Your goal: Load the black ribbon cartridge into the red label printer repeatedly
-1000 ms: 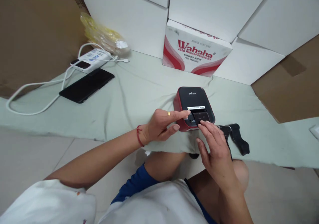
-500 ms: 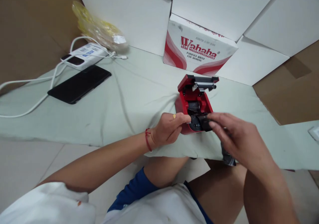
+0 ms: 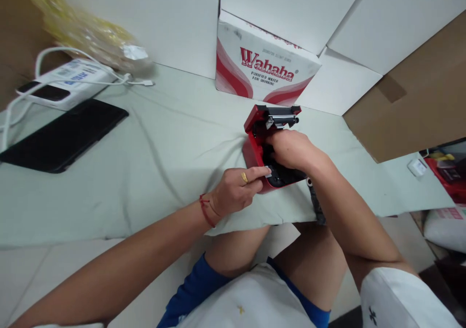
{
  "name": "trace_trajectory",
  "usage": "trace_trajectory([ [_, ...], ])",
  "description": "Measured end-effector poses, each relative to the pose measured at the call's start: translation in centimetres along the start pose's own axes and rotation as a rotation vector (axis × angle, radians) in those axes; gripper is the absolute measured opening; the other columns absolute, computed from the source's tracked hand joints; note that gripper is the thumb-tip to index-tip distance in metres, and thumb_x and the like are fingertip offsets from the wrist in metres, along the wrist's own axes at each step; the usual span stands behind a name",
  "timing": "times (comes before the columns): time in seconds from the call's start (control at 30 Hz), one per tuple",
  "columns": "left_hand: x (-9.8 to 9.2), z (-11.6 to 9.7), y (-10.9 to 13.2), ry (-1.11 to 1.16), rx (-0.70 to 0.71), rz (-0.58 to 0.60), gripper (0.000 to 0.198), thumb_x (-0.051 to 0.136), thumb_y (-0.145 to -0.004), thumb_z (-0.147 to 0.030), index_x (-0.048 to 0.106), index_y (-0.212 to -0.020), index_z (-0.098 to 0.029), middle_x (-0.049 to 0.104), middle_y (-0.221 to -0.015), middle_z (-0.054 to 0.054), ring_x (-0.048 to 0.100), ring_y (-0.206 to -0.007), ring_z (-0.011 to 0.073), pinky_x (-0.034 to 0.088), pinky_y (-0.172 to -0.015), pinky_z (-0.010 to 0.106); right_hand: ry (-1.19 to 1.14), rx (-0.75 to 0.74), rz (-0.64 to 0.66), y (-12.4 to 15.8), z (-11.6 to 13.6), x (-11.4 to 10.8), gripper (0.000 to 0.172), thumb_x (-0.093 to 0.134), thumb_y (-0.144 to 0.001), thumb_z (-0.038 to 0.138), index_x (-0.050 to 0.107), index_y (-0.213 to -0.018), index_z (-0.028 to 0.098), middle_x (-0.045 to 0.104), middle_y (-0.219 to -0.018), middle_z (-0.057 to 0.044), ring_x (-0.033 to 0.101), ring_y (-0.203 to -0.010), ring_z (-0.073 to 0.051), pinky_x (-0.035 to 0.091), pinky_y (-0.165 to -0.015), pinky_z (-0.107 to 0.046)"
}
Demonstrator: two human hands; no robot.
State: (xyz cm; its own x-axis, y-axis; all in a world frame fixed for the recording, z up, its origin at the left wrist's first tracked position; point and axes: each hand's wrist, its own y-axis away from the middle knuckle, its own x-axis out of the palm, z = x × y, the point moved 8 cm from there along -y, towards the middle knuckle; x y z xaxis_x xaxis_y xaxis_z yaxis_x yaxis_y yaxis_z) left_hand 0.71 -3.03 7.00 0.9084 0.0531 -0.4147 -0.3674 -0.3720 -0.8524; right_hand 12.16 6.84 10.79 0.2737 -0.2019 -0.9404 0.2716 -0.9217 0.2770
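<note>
While your right hand [image 3: 291,149] curls into the open red printer [image 3: 252,155], its fingers hidden so you cannot tell what they grasp, your left hand [image 3: 235,190] lies unclenched, fingers straight against the printer's front. The printer sits on a rumpled pale green cloth [image 3: 163,182], close to the cloth's front edge, its raised lid [image 3: 271,116] beyond your knuckles. A hard tug could tip it over that edge or strain the lid's hinge; the black strap [image 3: 315,199] just beside it could snag.
</note>
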Motion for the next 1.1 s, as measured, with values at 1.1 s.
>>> trace_trajectory([
  [1.1,0.1,0.0,-0.2,-0.113,0.035,0.034,0.022,0.044,-0.08,-0.001,0.059,-0.076,-0.017,0.077,-0.123,0.009,0.075,-0.079,0.0117,0.058,-0.069,0.022,-0.384,0.39,-0.201,14.7,-21.6,8.3,0.032,0.059,-0.089,0.046,0.079,-0.099,0.023,0.077,-0.084,-0.006,0.065,-0.068,-0.021,0.05,-0.068,-0.034],
])
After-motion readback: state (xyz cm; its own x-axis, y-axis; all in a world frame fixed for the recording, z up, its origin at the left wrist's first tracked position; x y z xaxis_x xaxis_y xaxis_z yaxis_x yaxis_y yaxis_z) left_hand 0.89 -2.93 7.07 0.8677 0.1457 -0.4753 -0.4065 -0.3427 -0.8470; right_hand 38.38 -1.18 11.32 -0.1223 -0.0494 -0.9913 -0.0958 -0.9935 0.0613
